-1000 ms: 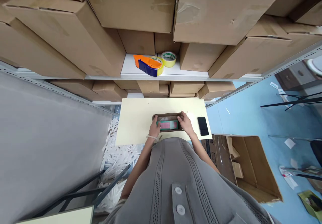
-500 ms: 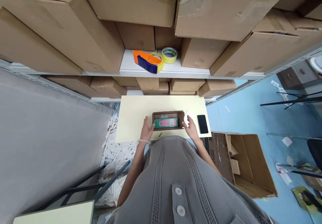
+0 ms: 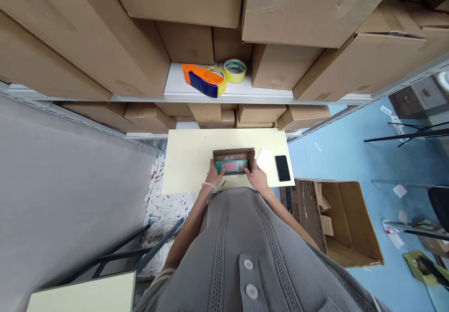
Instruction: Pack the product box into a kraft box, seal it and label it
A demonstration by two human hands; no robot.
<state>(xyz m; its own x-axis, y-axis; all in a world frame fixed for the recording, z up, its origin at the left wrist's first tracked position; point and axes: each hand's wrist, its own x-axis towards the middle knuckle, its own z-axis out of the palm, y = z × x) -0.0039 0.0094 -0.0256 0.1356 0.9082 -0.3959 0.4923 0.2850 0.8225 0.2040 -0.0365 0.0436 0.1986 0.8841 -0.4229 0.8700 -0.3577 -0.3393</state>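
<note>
The small, open brown cardboard box [image 3: 242, 153] between the left grip [image 3: 213, 175] and right grip [image 3: 257, 177], both seemingly clasping its ends though some fingers are hidden, could buckle under uneven squeezing, tilting the green-and-pink rectangular pack [image 3: 231, 165] inside.

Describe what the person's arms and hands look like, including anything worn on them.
The ungloved left hand has a thin, whitish band around its wrist; the ungloved right hand shows no band. Both forearms are uncovered, with a grey fabric sleeve visible near the left elbow.
</note>
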